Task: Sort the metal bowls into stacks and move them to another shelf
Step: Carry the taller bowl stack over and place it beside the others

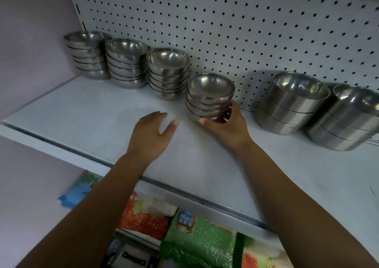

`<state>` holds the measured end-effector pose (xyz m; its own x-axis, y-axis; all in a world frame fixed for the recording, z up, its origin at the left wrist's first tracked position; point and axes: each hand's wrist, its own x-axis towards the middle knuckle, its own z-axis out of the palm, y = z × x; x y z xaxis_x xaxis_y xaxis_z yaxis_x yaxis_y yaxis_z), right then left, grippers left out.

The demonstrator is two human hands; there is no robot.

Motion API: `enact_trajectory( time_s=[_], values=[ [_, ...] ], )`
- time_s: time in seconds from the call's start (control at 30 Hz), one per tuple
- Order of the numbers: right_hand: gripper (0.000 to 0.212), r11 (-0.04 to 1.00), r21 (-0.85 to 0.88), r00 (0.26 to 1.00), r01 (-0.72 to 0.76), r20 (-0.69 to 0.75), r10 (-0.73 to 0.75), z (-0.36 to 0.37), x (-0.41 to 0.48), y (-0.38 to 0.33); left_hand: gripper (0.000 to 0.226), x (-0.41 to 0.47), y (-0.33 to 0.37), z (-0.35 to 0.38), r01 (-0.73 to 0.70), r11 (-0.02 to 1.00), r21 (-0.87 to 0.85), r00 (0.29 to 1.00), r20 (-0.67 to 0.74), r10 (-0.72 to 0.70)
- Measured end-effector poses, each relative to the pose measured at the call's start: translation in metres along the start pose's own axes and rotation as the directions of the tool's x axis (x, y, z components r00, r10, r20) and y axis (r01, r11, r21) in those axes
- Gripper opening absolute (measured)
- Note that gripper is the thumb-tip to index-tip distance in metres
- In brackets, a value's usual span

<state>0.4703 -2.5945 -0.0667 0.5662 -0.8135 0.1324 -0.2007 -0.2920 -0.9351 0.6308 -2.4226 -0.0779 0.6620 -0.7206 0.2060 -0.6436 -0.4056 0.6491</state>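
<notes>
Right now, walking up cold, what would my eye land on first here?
First, shiny metal against the white pegboard: four small stacks of bowls at the left, two wider stacks at the right. Next the right hand, gripping the base of the nearest small stack, while the left hand lies open over the shelf beside it. Below the shelf, colourful bags peek out.

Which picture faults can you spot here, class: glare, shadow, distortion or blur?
Head view: the wide-angle lens tilts the tall bowl stacks at right; glare streaks the small bowl stack the right hand grips; shadows fall on the pegboard; the packets below look soft.
</notes>
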Motion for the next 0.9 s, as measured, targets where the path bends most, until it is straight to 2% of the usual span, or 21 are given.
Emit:
enact_trajectory(
  time_s=[0.1,0.17,0.43,0.57,0.77,0.9],
  values=[
    [0.096,1.0,-0.028,0.998,-0.014,-0.06,0.012,0.005,0.016,-0.005,0.059,0.006,-0.001,0.004,-0.066,0.969,0.237,0.998,0.023,0.062],
    [0.095,0.999,-0.03,0.995,-0.029,-0.098,0.026,0.008,0.024,-0.003,0.057,0.008,-0.002,0.005,-0.07,0.953,0.296,0.997,0.03,0.064],
    [0.101,0.998,-0.043,0.986,-0.036,-0.163,0.028,0.015,0.037,0.014,0.052,0.012,-0.006,0.007,-0.025,0.968,0.248,1.0,0.007,0.024],
    [0.124,0.993,-0.104,0.981,-0.056,-0.188,0.036,0.019,0.039,0.014,0.051,0.013,-0.006,0.007,-0.02,0.968,0.25,1.0,0.003,0.02],
    [0.125,0.984,-0.164,0.983,-0.07,-0.181,0.04,0.021,0.035,0.008,0.049,0.012,-0.006,0.007,-0.032,0.962,0.27,0.999,0.002,0.033],
    [0.12,0.982,-0.14,0.985,-0.129,-0.136,0.11,0.015,0.029,-0.005,0.052,0.01,-0.006,0.005,-0.021,0.972,0.236,1.0,0.022,0.016]
  ],
)
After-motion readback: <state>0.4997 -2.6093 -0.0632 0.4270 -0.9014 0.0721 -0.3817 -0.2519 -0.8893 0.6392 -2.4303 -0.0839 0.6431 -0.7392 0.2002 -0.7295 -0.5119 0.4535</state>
